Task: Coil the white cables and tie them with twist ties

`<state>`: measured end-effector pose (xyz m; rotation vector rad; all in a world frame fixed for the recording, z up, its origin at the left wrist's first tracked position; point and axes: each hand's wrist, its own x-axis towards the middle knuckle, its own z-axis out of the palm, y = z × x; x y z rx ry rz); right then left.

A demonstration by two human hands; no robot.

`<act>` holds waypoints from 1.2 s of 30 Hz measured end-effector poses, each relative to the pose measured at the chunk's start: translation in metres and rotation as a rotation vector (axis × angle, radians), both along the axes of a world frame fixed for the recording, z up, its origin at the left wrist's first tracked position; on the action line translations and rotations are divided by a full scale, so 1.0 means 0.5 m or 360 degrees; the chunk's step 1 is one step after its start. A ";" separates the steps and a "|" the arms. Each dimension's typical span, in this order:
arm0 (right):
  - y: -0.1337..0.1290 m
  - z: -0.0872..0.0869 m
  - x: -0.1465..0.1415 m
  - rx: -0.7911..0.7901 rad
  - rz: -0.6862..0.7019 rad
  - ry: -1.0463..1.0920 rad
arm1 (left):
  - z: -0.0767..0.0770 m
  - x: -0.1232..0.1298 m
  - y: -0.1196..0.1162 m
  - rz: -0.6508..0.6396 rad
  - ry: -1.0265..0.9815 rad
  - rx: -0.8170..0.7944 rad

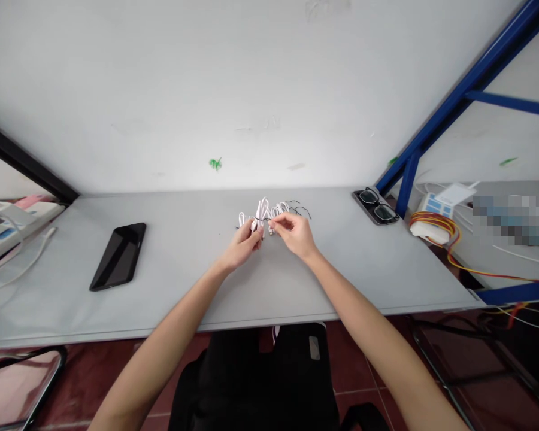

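My left hand [246, 242] is closed around a coiled white cable [263, 209], held upright just above the table. A thin black twist tie [265, 219] runs across the coil toward my right hand [296, 233], whose thumb and forefinger pinch its end. Behind my right hand lies another bundled white cable [279, 208]. Loose black twist ties [302, 209] rest beside that bundle. More white cable [242, 219] shows to the left of the held coil, partly hidden by my left hand.
On the grey table [184, 299], a black phone [119, 256] lies to the left. Glasses [378, 203] rest on a dark case at the right, near a blue metal frame [408, 173]. Beyond the frame are red and yellow wires [440, 221]. A white wall stands behind.
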<state>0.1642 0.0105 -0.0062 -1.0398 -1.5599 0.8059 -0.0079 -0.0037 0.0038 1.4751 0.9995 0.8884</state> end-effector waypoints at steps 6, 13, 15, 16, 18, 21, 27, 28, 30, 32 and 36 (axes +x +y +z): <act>-0.003 -0.006 -0.003 0.0216 -0.0058 -0.0187 | -0.016 0.004 0.008 0.0048 0.0063 0.0087; -0.009 -0.008 -0.005 0.0618 -0.0086 -0.0464 | -0.029 -0.004 0.011 0.0140 0.0824 0.0670; -0.011 -0.003 -0.006 0.0563 -0.0169 -0.0380 | -0.030 -0.006 0.011 0.0059 0.0947 0.0749; -0.010 -0.001 -0.005 0.0515 -0.0234 -0.0312 | -0.030 -0.008 0.011 0.0025 0.0986 0.0758; -0.001 0.002 0.006 0.0414 -0.0419 -0.0148 | -0.031 -0.010 0.012 -0.0004 0.1021 0.0748; 0.030 0.001 0.043 0.0355 -0.0726 -0.0069 | -0.032 -0.008 0.013 0.0031 0.0988 0.0705; 0.095 -0.043 0.116 -0.0021 -0.0919 -0.0779 | -0.026 0.003 0.009 0.0175 0.0941 0.0498; 0.100 -0.051 0.121 -0.0179 -0.0899 -0.0882 | -0.024 0.003 0.008 0.0197 0.0932 0.0464; 0.105 -0.061 0.125 -0.0403 -0.0869 -0.0990 | -0.021 0.002 0.009 0.0248 0.0906 0.0397; 0.101 -0.059 0.124 -0.0435 -0.0888 -0.1032 | -0.020 0.001 0.010 0.0293 0.0876 0.0343; 0.071 -0.026 0.104 -0.0032 -0.0991 -0.0876 | -0.018 -0.001 0.011 0.0326 0.0810 0.0301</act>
